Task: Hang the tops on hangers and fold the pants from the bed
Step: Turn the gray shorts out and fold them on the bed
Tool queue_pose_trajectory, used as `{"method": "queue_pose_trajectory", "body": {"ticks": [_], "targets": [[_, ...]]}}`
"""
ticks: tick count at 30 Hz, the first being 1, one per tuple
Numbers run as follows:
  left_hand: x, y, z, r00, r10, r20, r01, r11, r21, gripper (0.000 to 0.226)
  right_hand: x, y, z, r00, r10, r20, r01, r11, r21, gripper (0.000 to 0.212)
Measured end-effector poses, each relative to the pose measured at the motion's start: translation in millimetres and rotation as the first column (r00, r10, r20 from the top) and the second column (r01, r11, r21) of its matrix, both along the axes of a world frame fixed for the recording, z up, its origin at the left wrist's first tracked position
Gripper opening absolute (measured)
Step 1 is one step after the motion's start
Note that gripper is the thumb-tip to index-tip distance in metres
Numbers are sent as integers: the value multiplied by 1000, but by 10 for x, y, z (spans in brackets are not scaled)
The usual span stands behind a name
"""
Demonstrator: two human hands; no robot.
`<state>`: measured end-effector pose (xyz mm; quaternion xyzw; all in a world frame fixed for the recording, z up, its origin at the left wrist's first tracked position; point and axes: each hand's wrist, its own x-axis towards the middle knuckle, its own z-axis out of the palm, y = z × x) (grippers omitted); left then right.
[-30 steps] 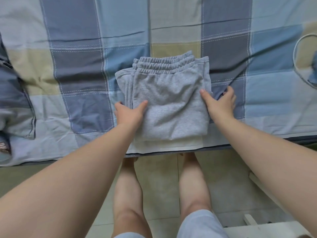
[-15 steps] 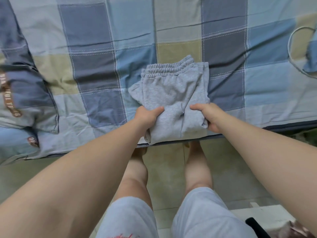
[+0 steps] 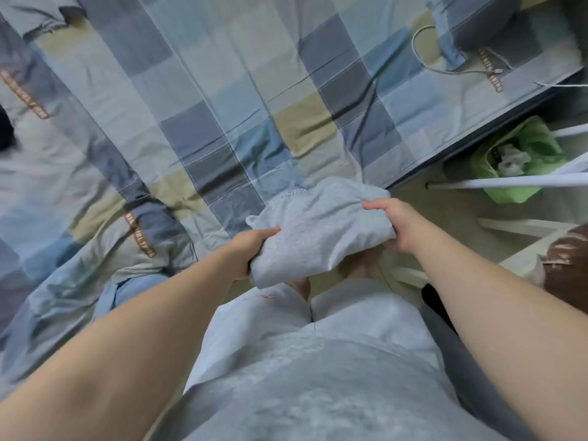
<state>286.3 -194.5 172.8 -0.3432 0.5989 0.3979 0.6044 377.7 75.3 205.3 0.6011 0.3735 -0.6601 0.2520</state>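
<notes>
The folded grey sweatpants (image 3: 318, 230) are lifted off the bed, held in the air over the bed's near edge. My left hand (image 3: 251, 249) grips the bundle's left side, thumb on top and fingers underneath. My right hand (image 3: 393, 222) grips the right side the same way. The elastic waistband points away from me. The bed (image 3: 222, 100) is covered by a blue, grey and beige checked sheet.
A rumpled checked duvet (image 3: 63, 186) lies on the bed's left side. A pillow (image 3: 486, 23) and a white cable (image 3: 423, 55) sit at the far right. Beside the bed stand a green bag (image 3: 525, 160), a white rail (image 3: 509, 183) and a white shelf (image 3: 521, 249).
Both hands closed on the folded sweatpants and lifted them off the bed toward me. The view swung to the right, and the bed now runs diagonally.
</notes>
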Motion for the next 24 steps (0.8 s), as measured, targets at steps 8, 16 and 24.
{"method": "queue_pose_trajectory", "body": {"ticks": [8,16,24], "targets": [[-51,76,1048,948,-112,-299,161,976,144,38,714,-272,1285,917,-236,-322,288,950,122,21],[522,463,1829,870,-99,-483,316,865,391,49,1811,-337,2248,734,-266,-625,495,839,225,25],[2009,609,2661,820,-75,-568,455,686,567,46,3596,-650,3057,581,-235,-779,622,745,240,33]]}}
